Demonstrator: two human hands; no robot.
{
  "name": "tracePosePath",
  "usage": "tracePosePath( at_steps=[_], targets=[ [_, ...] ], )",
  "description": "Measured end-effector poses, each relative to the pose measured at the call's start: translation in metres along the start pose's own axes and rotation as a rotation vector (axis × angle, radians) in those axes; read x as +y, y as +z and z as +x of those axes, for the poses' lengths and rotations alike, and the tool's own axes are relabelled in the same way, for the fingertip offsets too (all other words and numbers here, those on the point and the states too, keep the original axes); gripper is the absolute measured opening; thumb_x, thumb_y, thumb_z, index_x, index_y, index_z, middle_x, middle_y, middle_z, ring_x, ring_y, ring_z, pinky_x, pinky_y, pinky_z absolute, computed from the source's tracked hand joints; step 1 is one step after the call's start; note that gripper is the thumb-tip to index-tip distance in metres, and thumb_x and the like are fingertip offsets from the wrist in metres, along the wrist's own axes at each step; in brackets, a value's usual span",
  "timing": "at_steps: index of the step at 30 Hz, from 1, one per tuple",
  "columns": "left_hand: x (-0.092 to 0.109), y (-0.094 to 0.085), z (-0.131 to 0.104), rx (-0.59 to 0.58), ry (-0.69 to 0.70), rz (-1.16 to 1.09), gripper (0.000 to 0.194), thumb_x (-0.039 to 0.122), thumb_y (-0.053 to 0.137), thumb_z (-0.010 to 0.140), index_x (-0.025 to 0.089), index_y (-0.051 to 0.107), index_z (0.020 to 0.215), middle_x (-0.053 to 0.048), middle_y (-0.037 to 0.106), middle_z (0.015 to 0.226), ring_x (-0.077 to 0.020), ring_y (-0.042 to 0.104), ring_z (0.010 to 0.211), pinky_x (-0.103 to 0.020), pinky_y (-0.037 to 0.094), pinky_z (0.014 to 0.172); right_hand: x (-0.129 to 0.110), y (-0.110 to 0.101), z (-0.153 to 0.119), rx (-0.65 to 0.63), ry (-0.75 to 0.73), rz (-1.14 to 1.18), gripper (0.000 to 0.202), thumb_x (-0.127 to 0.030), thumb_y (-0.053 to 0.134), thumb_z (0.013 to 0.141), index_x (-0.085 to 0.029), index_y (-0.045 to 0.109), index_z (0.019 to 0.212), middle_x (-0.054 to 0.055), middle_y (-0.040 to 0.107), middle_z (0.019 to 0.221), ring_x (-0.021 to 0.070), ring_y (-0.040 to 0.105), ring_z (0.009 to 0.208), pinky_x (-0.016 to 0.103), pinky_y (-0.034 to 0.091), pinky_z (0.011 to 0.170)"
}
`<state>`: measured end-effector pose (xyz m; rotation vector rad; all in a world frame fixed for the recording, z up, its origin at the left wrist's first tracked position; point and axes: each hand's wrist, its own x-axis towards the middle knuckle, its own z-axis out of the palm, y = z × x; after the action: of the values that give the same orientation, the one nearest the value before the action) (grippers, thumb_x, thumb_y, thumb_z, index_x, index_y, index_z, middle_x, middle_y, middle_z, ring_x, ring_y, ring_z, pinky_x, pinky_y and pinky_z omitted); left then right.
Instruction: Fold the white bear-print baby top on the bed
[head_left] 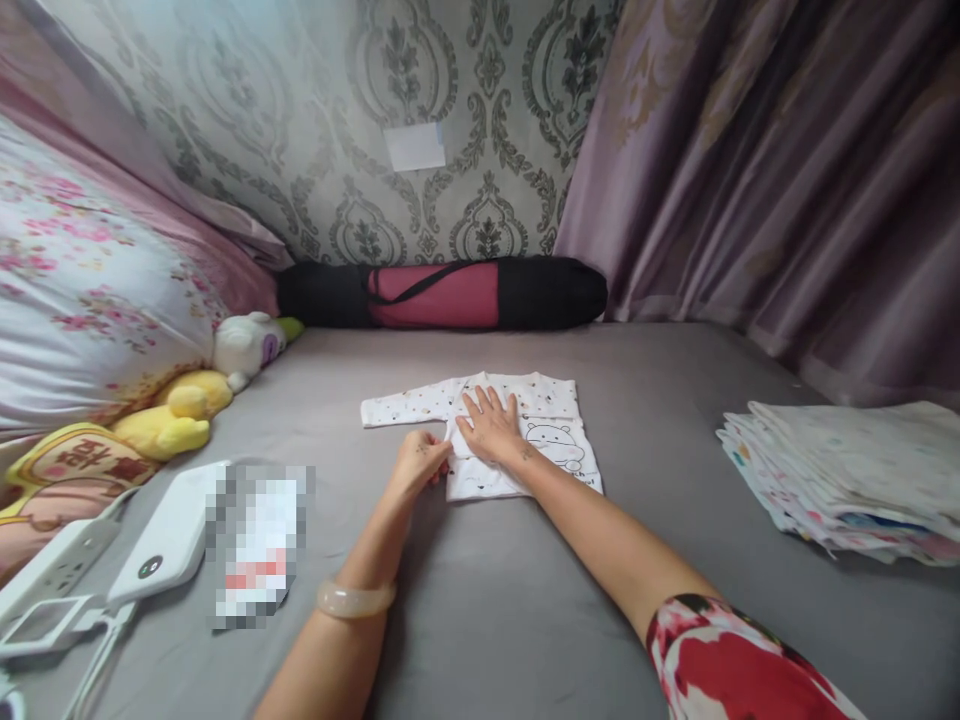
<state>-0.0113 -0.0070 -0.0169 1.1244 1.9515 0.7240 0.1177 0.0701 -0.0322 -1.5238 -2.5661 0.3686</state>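
A small white long-sleeved baby shirt with a printed cartoon animal lies flat on the grey sheet. One sleeve stretches out to the left, while the right one is folded across or under and does not show. My right hand rests palm down on the shirt's middle, fingers spread. At the shirt's left side edge, my left hand pinches the fabric between closed fingers. A pale bangle circles my left forearm.
To the right sits a stack of folded cloths. On the left are a white power bank, a power strip with cables, and plush toys. A black and maroon long bag lies along the patterned wall.
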Motion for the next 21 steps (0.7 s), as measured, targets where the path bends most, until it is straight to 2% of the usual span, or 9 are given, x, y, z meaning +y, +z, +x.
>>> tracePosePath(
  at_steps=[8,13,15,17,21],
  targets=[
    [0.001,-0.002,0.000,-0.016,0.030,0.095,0.023,0.027,0.055,0.074,0.019,0.052,0.053,-0.001,0.058,0.043,-0.0110,0.047,0.032,-0.022,0.035,0.040,0.002,-0.007,0.000,-0.051,-0.022,0.060,0.064,-0.050,0.025,0.097,-0.018,0.029,0.153,0.013,0.016,0.161,0.0306,0.007,0.149,0.062,-0.004,0.113],
    [0.003,-0.016,0.000,-0.085,-0.022,-0.019,0.035,0.049,0.056,0.078,0.018,0.054,0.062,-0.003,0.062,0.048,-0.0123,0.049,0.034,-0.022,0.031,0.037,0.007,-0.022,0.001,-0.088,-0.073,0.170,0.062,-0.050,0.022,0.099,-0.018,0.030,0.152,0.013,0.018,0.161,0.0288,0.010,0.149,0.061,-0.003,0.114],
    [-0.001,-0.026,0.004,-0.018,-0.016,-0.054,0.038,0.053,0.055,0.078,0.018,0.055,0.064,-0.003,0.060,0.048,-0.0117,0.047,0.033,-0.022,0.030,0.037,0.011,-0.026,0.005,-0.042,-0.088,0.164,0.062,-0.049,0.021,0.100,-0.016,0.029,0.152,0.013,0.020,0.161,0.0258,0.009,0.149,0.057,-0.006,0.115],
    [-0.009,-0.035,0.011,0.095,0.002,-0.077,0.037,0.052,0.055,0.077,0.018,0.055,0.064,-0.002,0.059,0.049,-0.0115,0.046,0.034,-0.023,0.032,0.039,0.017,-0.027,0.013,-0.014,-0.083,0.123,0.063,-0.047,0.022,0.100,-0.011,0.029,0.152,0.013,0.020,0.160,0.0233,0.008,0.149,0.052,-0.007,0.117],
    [-0.033,-0.051,0.033,0.321,0.043,-0.043,0.030,0.049,0.058,0.074,0.020,0.057,0.068,-0.004,0.061,0.055,-0.0162,0.053,0.045,-0.026,0.040,0.046,0.029,-0.020,0.030,-0.031,-0.074,0.053,0.068,-0.048,0.022,0.100,-0.002,0.027,0.151,0.016,0.022,0.159,0.0237,0.011,0.149,0.046,-0.005,0.119]
  ],
)
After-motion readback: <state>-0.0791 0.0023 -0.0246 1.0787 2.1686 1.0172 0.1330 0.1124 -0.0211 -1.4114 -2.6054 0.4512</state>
